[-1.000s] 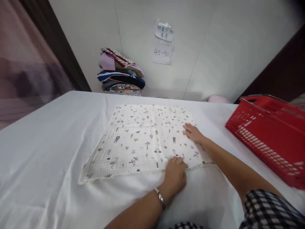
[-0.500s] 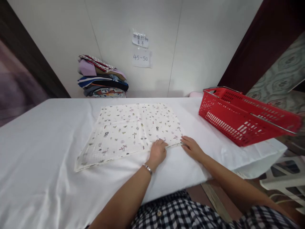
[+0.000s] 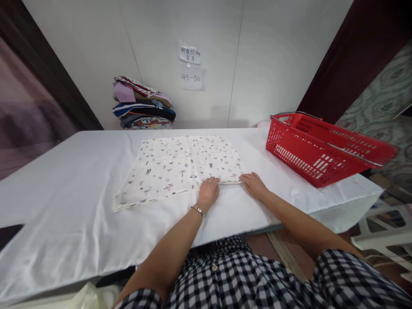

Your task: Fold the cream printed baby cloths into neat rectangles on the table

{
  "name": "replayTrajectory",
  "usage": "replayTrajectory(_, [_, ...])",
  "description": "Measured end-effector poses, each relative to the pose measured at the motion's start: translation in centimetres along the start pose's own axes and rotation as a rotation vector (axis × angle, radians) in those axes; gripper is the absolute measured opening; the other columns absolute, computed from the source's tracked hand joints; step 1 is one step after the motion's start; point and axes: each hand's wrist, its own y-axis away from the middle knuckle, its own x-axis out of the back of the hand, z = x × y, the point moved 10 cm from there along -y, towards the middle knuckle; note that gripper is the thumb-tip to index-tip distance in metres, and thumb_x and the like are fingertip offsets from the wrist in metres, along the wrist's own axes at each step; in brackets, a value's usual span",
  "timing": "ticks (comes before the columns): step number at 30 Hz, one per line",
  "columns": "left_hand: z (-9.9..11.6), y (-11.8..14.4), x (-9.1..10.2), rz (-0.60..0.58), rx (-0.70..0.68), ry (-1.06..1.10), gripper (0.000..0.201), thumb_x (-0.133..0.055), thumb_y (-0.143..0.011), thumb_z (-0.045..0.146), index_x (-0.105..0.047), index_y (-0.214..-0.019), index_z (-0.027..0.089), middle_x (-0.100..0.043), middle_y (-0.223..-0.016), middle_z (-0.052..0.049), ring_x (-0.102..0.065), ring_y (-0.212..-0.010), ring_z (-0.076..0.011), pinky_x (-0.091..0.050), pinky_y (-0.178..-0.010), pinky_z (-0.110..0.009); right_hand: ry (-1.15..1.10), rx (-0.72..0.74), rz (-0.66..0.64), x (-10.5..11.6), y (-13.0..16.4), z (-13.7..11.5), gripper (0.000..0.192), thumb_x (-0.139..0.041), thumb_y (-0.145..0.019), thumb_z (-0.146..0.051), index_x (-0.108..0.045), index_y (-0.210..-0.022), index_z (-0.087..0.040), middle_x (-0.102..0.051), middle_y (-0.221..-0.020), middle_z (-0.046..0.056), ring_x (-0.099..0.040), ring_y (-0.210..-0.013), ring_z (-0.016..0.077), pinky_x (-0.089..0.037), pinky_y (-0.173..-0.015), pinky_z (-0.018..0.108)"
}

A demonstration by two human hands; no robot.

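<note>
A white cloth (image 3: 170, 165) printed with small palm trees and other little motifs lies folded flat in layers. Near the middle of its front edge, my left hand (image 3: 208, 189) has its fingers closed over the border; a metal bracelet (image 3: 197, 210) circles that wrist. My right hand (image 3: 255, 184) pinches the near right corner, fingers on top and the thumb partly hidden. A short stretch of the layered edge shows between the two hands.
The cloth lies on a white-covered table (image 3: 77, 171). At the back stands a stack of folded fabrics (image 3: 144, 105) against the wall. To the right sits a red basket (image 3: 309, 150) with metal handles. Paper signs (image 3: 192, 78) hang above. A white plastic stool (image 3: 383, 231) stands at lower right.
The camera view has shifted, so more of the table's front edge shows. Both hands stay at the cloth's near edge; the cloth remains flat with no visible new fold.
</note>
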Motion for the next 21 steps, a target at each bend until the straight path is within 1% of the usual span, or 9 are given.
replayTrajectory(2, [0.0, 0.0, 0.1, 0.000, 0.002, 0.013, 0.035, -0.044, -0.083, 0.009, -0.057, -0.115, 0.019, -0.062, -0.109, -0.007, -0.054, -0.101, -0.0207, -0.040, -0.091, -0.034, 0.028, 0.004, -0.010, 0.2, -0.3, -0.4, 0.050, -0.040, -0.081, -0.006, -0.054, -0.126, -0.023, -0.055, -0.131, 0.007, -0.046, -0.121, 0.0206, -0.022, -0.109, 0.045])
replayTrajectory(6, [-0.1, -0.1, 0.1, 0.005, 0.002, 0.020, 0.035, -0.044, -0.083, 0.009, -0.056, -0.115, 0.019, -0.062, -0.107, -0.007, -0.054, -0.101, -0.0205, -0.040, -0.092, -0.034, 0.062, 0.020, -0.018, 0.8, -0.5, -0.8, 0.048, -0.039, -0.080, -0.004, -0.057, -0.123, -0.020, -0.058, -0.124, 0.010, -0.048, -0.117, 0.0223, -0.030, -0.102, 0.039])
replayTrajectory(12, [0.5, 0.1, -0.2, -0.015, -0.064, -0.007, 0.033, -0.046, -0.082, 0.009, -0.059, -0.111, 0.018, -0.062, -0.107, -0.007, -0.053, -0.101, -0.0208, -0.040, -0.091, -0.034, 0.047, -0.034, 0.014, 1.1, 0.2, 0.9, 0.042, -0.040, -0.084, -0.008, -0.060, -0.119, -0.020, -0.061, -0.117, 0.009, -0.051, -0.110, 0.0232, -0.032, -0.098, 0.038])
replayTrajectory(15, [0.9, 0.2, -0.1, -0.026, -0.090, -0.019, 0.022, -0.050, -0.084, 0.015, -0.062, -0.101, 0.019, -0.062, -0.102, -0.006, -0.053, -0.097, -0.0208, -0.040, -0.087, -0.034, 0.010, -0.049, 0.012, 0.8, 0.6, 1.4, 0.042, -0.042, -0.081, -0.008, -0.062, -0.116, -0.020, -0.061, -0.115, 0.010, -0.051, -0.109, 0.0234, -0.034, -0.096, 0.037])
replayTrajectory(18, [1.0, 0.1, 0.2, -0.017, -0.094, -0.003, 0.017, -0.050, -0.088, 0.025, -0.064, -0.095, 0.019, -0.063, -0.097, -0.005, -0.053, -0.093, -0.0201, -0.040, -0.085, -0.034, -0.042, -0.053, 0.062, 1.0, 0.8, 1.4, 0.042, -0.045, -0.077, -0.008, -0.064, -0.114, -0.019, -0.061, -0.113, 0.009, -0.052, -0.108, 0.0230, -0.034, -0.097, 0.037])
replayTrajectory(21, [0.7, -0.1, 0.2, -0.008, -0.074, 0.032, 0.018, -0.048, -0.090, 0.025, -0.065, -0.091, 0.020, -0.063, -0.095, -0.005, -0.053, -0.092, -0.0190, -0.040, -0.084, -0.033, -0.120, -0.009, 0.143, 1.6, 0.8, 0.6, 0.038, -0.049, -0.077, -0.013, -0.065, -0.111, -0.020, -0.063, -0.111, 0.007, -0.054, -0.105, 0.0228, -0.034, -0.098, 0.038])
